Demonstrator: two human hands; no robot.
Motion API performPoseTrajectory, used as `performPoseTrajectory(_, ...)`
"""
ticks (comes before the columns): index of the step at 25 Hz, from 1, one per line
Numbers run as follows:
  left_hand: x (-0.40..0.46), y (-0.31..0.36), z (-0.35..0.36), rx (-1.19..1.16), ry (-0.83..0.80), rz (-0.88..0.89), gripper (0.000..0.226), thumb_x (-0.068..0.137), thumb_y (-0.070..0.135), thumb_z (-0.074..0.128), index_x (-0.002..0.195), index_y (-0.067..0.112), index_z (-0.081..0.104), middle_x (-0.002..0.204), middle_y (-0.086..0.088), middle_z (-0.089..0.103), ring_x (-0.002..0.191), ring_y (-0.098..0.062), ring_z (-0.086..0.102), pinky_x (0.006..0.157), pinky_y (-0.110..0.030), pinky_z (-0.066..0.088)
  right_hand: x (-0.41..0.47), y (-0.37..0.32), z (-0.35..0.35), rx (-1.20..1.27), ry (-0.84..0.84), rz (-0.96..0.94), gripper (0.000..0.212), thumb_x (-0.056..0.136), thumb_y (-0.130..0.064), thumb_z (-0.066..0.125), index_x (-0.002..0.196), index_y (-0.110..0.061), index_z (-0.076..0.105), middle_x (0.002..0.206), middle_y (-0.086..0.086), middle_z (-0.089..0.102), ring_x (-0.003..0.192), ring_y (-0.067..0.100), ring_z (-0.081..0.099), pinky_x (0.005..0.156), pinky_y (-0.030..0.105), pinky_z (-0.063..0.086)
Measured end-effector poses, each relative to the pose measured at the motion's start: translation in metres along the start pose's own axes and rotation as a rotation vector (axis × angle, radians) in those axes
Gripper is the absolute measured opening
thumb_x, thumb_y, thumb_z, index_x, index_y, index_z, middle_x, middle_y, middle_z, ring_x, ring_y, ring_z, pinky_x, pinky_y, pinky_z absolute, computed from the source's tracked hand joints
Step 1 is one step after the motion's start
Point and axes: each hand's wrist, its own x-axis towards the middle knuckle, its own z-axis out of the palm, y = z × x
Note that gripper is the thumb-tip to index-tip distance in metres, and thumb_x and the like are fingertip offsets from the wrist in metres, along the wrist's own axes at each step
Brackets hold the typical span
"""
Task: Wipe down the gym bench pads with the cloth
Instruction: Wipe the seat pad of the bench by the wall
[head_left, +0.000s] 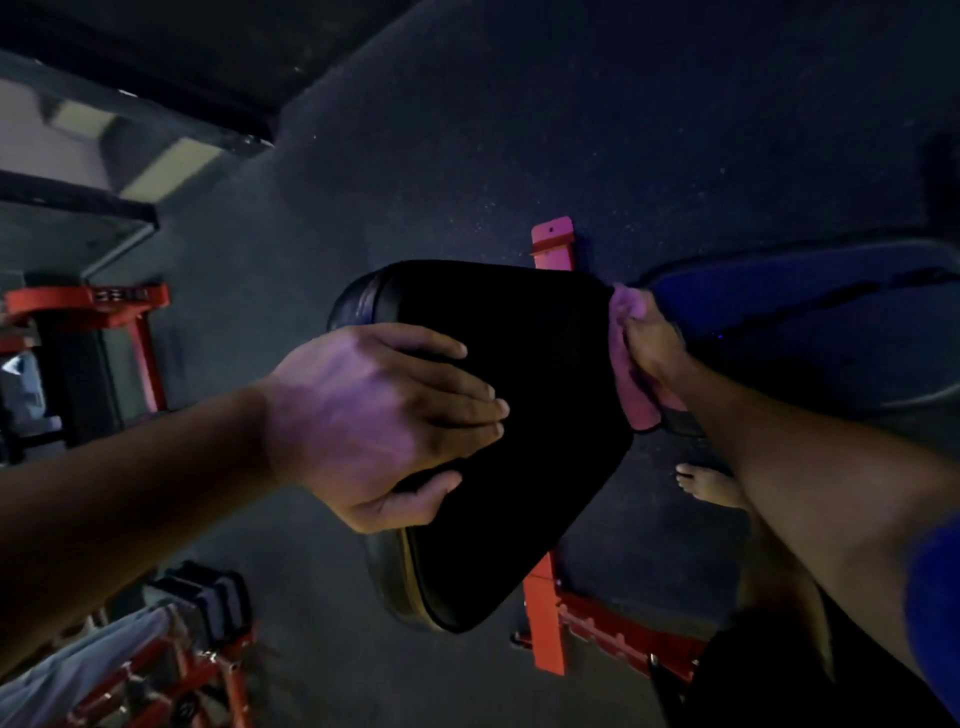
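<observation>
Bracing the wedge-shaped black padded vinyl bench seat (519, 415) at frame centre, the left hand (374, 421) lay at nine o'clock, fingers straight and flat on top, thumb hooked under the near edge. At three o'clock the right hand (652, 343) gripped a bunched pink cloth (631, 364) against the pad's narrow end. Likely hazards: the cloth, bearing only on the edge, could slide off and leave the broad top unwiped; the dim light could hide missed patches; a bare foot (709, 486) near the red steel frame (545, 608) risked a knock.
</observation>
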Motion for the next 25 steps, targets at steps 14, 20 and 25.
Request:
performPoseTrajectory(14,-0.002,-0.006,0.005,0.007,0.079,0.072,0.049,0.088,0.041,0.055,0.122,0.014,0.077,0.129,-0.002,0.073,0.12,-0.018,0.07,0.104,-0.042,0.052,0.017,-0.053,-0.003,0.026,0.032,-0.149,0.018,0.084,-0.028,0.053,0.089,-0.026,0.07,0.093,-0.005,0.072,0.084,0.014,0.065,0.075,0.029,0.051)
performPoseTrajectory(20,-0.003,-0.008,0.006,-0.002,0.086,0.08,0.048,0.089,0.04,0.052,0.121,0.013,0.077,0.127,-0.003,0.074,0.119,-0.019,0.07,0.103,-0.042,0.052,-0.041,0.045,-0.003,-0.11,-0.038,0.047,0.043,0.097,-0.055,0.046,0.11,-0.021,0.068,0.107,0.006,0.07,0.1,0.023,0.07,0.087,0.035,0.057)
performPoseTrajectory(25,-0.003,-0.009,0.007,0.016,0.082,0.085,0.05,0.091,0.039,0.049,0.124,0.013,0.076,0.129,-0.003,0.073,0.12,-0.019,0.07,0.105,-0.04,0.05,-0.084,0.049,-0.006,-0.053,-0.09,0.133,0.017,0.099,-0.022,0.054,0.098,-0.012,0.068,0.086,0.009,0.067,0.076,0.022,0.068,0.059,0.02,0.056)
